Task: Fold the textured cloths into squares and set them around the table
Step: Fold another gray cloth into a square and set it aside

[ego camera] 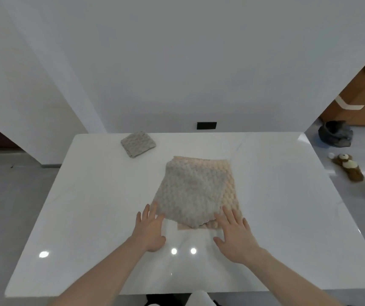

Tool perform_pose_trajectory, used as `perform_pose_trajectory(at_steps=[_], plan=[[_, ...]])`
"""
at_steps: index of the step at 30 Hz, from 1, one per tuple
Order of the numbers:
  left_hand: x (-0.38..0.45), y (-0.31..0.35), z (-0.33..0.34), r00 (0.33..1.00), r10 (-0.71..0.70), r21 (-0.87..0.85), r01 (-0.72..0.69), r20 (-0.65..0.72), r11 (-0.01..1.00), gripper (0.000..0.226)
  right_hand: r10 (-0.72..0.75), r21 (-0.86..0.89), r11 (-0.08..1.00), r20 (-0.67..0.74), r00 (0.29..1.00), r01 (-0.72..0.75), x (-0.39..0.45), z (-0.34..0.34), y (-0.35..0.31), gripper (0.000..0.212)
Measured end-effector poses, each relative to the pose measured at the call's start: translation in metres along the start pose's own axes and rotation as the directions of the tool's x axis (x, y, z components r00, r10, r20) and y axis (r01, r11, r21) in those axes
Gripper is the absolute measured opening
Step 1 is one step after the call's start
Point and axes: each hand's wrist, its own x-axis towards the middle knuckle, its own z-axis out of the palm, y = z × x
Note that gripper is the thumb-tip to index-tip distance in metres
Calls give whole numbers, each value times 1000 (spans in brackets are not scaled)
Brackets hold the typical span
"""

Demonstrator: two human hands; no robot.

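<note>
A beige bubble-textured cloth (195, 192) lies folded over on itself in the middle of the white table (276, 195), its layers uneven at the near edge. My left hand (149, 230) lies flat with straight fingers at the cloth's near left corner. My right hand (232, 233) lies flat with spread fingers at the near right corner, fingertips touching the cloth. A second, smaller textured cloth (137, 144) sits folded into a square near the table's far left edge.
A white wall with a black socket plate (206, 125) stands right behind the table. On the floor to the right lie a brown stuffed toy (348, 166) and a dark grey bundle (334, 134). A wooden piece of furniture (362, 93) stands at far right.
</note>
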Motion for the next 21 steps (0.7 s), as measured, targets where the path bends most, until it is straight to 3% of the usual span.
perform_pose_trajectory(at_steps=[8,15,18,21], plan=[[37,16,16,988,-69,60,61,135,996,74,-35,-35,999,32,999,37,3,-3,22,80],[47,8,20,972,-70,-17,76,224,997,84,-45,-43,998,65,997,48,-2,0,29,81],[46,3,19,982,-43,-18,47,181,999,82,-51,-13,999,73,996,52,-8,-1,30,79],[43,2,4,998,27,-140,-36,-63,989,65,-57,41,998,60,997,55,-10,-4,34,78]])
